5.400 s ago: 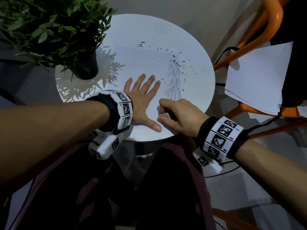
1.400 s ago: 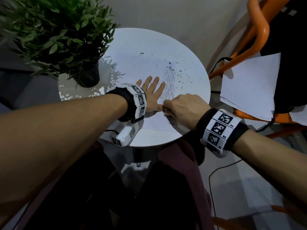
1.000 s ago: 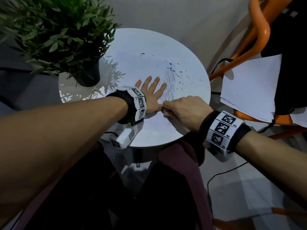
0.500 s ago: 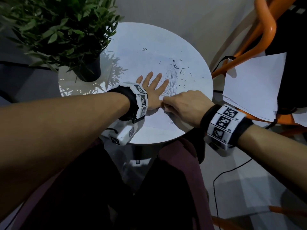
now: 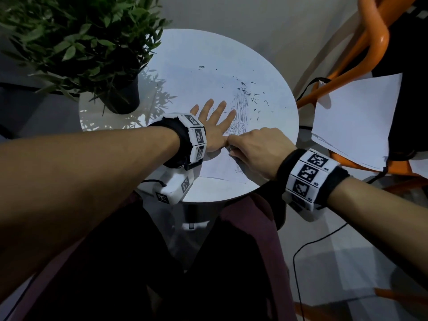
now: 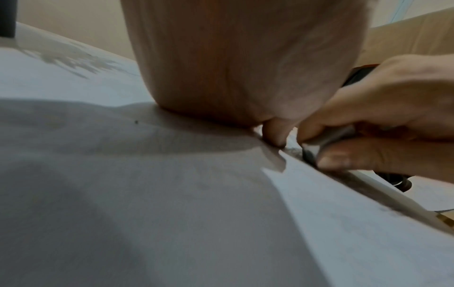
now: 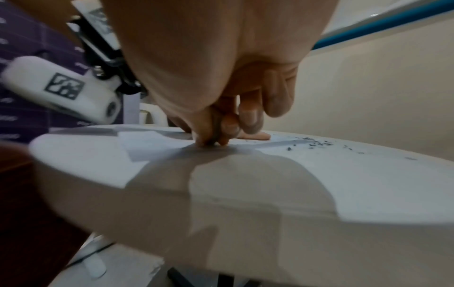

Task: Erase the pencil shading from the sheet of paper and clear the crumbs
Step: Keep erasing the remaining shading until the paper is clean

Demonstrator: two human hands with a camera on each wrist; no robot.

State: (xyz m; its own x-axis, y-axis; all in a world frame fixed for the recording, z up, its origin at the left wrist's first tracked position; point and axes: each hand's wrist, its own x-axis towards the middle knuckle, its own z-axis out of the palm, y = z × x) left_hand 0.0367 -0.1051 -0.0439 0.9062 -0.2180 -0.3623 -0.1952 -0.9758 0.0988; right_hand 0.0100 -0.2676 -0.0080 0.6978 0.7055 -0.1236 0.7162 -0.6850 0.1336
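Two hands work close together on the sheet of paper (image 5: pixel 208 72), which lies flat on the round white bench (image 5: pixel 275 144); the left hand (image 5: pixel 214 126) lies palm down on it with fingers (image 5: pixel 221 107) straight and slightly spread, pinning it; the right hand (image 5: pixel 257 147) has its fingers (image 6: pixel 343 161) curled and pinching a small pale eraser (image 6: pixel 312 150), its dirty tip down on the paper just beside the left thumb.

Compared with some seconds back, the right hand has moved from the near edge up against the left thumb, at the near end of the pencil shading (image 5: pixel 239 112); across the last second and a half it has hardly shifted, so the rubbing looks like short strokes in one spot. The shading looks a little thinner than before, though plenty of strokes remain just right of the left fingers; dark crumbs (image 5: pixel 250 91) lie scattered at its far end and to its right, much as earlier. My reading: erasing is partway done, and clearing crumbs has not begun.

As for writing, no brand or word can be read; the wristbands (image 5: pixel 308 172) carry black-and-white square marker patterns with tiny characters too small to make out; the loose white sheets (image 5: pixel 352 119) on the orange chair (image 5: pixel 370 42) at right look blank; the potted plant (image 5: pixel 76 42) at far left bears no label.
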